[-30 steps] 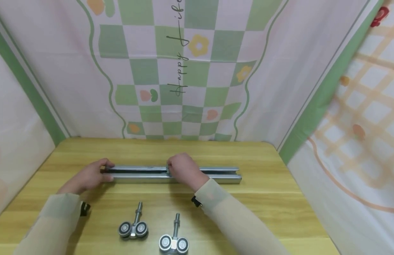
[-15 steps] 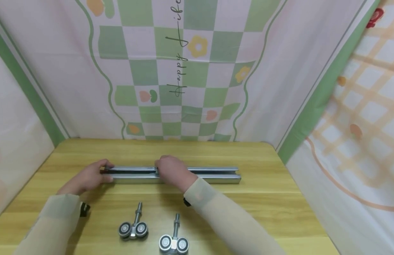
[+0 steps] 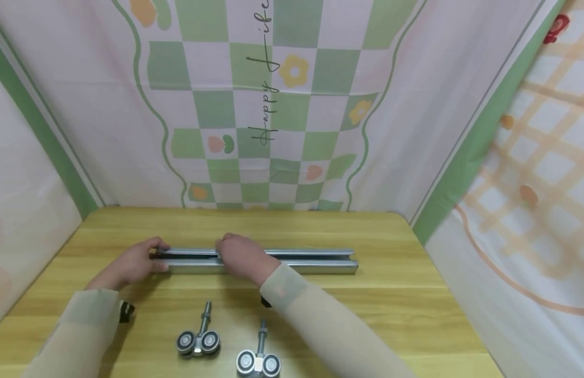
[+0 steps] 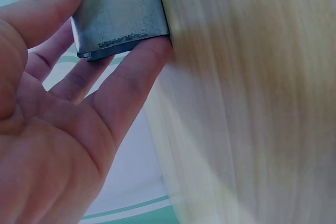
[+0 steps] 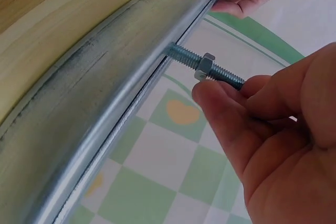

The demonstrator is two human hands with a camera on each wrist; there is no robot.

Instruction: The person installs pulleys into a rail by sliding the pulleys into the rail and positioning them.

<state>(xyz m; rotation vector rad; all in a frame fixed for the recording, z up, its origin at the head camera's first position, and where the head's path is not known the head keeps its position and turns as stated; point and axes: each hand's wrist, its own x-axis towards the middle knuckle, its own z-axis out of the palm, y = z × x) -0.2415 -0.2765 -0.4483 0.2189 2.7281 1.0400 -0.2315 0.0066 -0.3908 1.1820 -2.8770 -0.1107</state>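
**Holding Slotted Rail (image 3: pixel 315 268) and Threaded Bolt (image 5: pixel 184 55): Both Hands Engaged**

The rail lies lengthwise across the wood-grain surface (image 3: pixel 391 304), towards its far edge, slot facing up. The left hand (image 3: pixel 135 262) grips its left end, thumb on one side and fingers opposite, with little gap between digits and metal. Dark speckled marks show on the rail's flat face near that end.

The right hand (image 3: pixel 244 256) is closed down to a pinch, thumb and fingertips on the bolt, which stands out of the rail's slot left of mid-length. A hex nut (image 5: pixel 205 66) sits on the thread between the fingertips and the rail. The bolt's inner end is hidden inside the channel.

Two twin-wheeled rollers lie nearer the wearer, apart from each other: the left roller (image 3: pixel 198 344) and the right roller (image 3: pixel 259 362), the latter partly cut by the frame edge. Each has a threaded stem pointing away from the wearer.

Legible writing: the checked cloth (image 3: pixel 289 113) behind the surface carries script lettering (image 3: pixel 266 73), turned sideways, reading "Happy Life".
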